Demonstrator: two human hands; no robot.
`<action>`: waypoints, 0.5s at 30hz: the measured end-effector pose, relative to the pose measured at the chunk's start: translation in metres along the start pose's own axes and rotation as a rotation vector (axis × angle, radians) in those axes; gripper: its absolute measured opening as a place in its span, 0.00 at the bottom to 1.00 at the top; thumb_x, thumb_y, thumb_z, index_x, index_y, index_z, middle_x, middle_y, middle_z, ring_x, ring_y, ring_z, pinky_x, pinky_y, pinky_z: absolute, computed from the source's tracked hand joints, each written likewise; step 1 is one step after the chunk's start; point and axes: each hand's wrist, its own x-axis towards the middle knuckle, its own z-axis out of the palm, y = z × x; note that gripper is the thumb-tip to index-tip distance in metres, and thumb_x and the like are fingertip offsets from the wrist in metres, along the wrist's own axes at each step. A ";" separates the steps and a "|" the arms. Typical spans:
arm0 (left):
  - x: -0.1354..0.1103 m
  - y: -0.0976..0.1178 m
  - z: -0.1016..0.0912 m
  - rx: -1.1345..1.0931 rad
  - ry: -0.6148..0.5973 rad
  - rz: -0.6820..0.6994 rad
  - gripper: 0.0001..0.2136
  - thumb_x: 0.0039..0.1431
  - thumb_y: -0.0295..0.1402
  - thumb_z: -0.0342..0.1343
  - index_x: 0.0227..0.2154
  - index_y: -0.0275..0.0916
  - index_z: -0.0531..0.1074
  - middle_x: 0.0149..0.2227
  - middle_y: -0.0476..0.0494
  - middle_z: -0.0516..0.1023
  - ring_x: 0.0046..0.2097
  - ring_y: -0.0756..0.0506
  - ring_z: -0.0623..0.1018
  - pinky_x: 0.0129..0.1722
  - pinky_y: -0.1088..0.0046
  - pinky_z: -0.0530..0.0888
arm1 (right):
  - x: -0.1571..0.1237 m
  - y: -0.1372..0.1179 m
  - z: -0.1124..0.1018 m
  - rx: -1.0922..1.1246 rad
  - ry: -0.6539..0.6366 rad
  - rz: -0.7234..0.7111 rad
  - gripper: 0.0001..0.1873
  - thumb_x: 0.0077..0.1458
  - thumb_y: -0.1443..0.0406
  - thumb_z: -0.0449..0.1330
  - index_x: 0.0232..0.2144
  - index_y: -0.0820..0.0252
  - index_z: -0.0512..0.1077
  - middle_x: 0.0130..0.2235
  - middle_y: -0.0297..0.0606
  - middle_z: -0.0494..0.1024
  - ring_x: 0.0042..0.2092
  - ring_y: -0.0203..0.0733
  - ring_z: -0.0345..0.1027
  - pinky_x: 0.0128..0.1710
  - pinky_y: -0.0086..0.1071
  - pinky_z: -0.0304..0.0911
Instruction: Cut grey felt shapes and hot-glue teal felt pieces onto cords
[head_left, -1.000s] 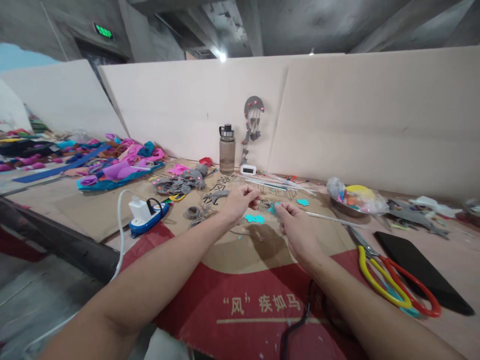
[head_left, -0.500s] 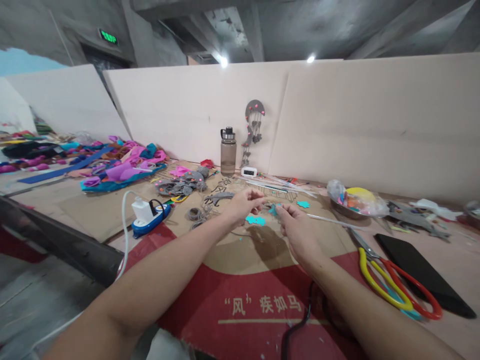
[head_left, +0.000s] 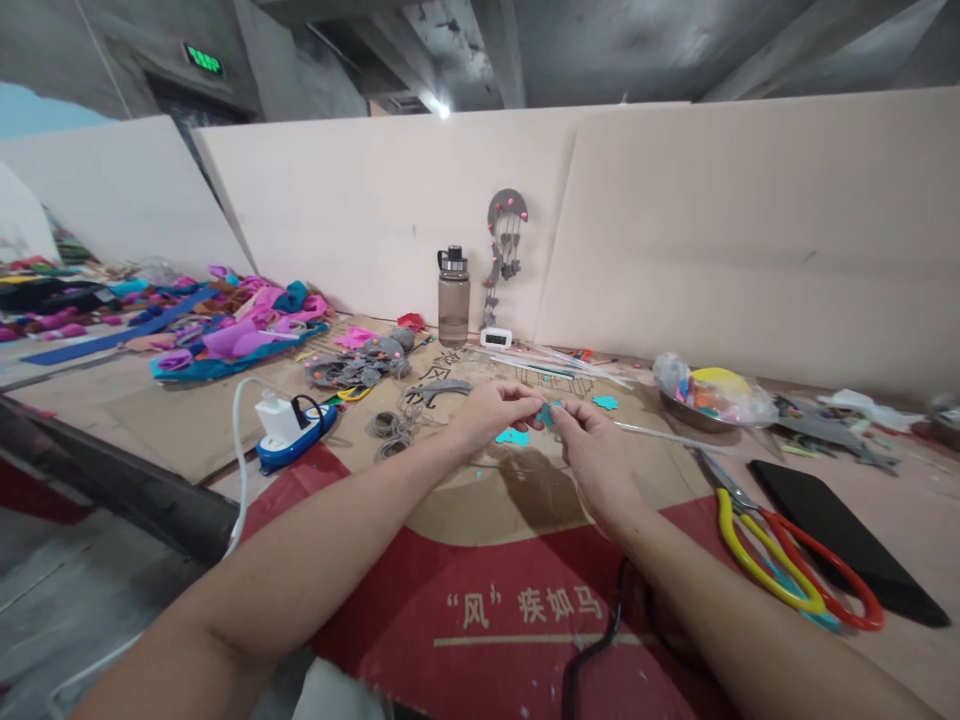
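Note:
A small teal cut-out piece is pinched between my two hands above the cardboard. My right hand grips its right edge with thumb and forefinger. From the other side, my left hand closes its fingertips on the left edge. Just below them lies another teal cut-out, and a flower-shaped teal cut-out rests behind to the right. Grey cord is coiled left of my left hand, near a curved grey felt piece.
Red-and-yellow-handled scissors lie beside a black tablet-like slab at right. A metal bowl holds bagged bits. A bottle and small digital clock stand at the back. A blue power strip and felt scraps are left.
My left hand has moved right and its fingertips now meet the teal piece in my right hand. The whole view has shifted slightly.

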 end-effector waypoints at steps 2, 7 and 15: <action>-0.002 0.003 0.001 0.018 0.001 0.011 0.06 0.52 0.31 0.61 0.30 0.32 0.76 0.24 0.45 0.78 0.27 0.52 0.76 0.31 0.77 0.71 | -0.001 -0.001 0.000 -0.038 0.011 -0.014 0.16 0.48 0.52 0.61 0.26 0.59 0.69 0.20 0.25 0.61 0.22 0.31 0.46 0.23 0.29 0.46; -0.006 0.007 0.003 0.053 0.031 0.024 0.04 0.51 0.29 0.61 0.29 0.32 0.76 0.23 0.48 0.77 0.25 0.53 0.76 0.29 0.78 0.71 | -0.003 -0.004 0.000 -0.108 0.026 -0.054 0.16 0.49 0.53 0.60 0.27 0.60 0.70 0.22 0.28 0.64 0.23 0.32 0.49 0.24 0.30 0.49; -0.002 0.003 -0.002 0.086 0.018 0.029 0.06 0.51 0.32 0.61 0.28 0.33 0.77 0.25 0.45 0.78 0.26 0.52 0.76 0.28 0.78 0.70 | -0.003 -0.005 0.001 -0.097 0.005 -0.041 0.16 0.49 0.52 0.60 0.27 0.60 0.71 0.21 0.27 0.62 0.23 0.32 0.49 0.24 0.30 0.48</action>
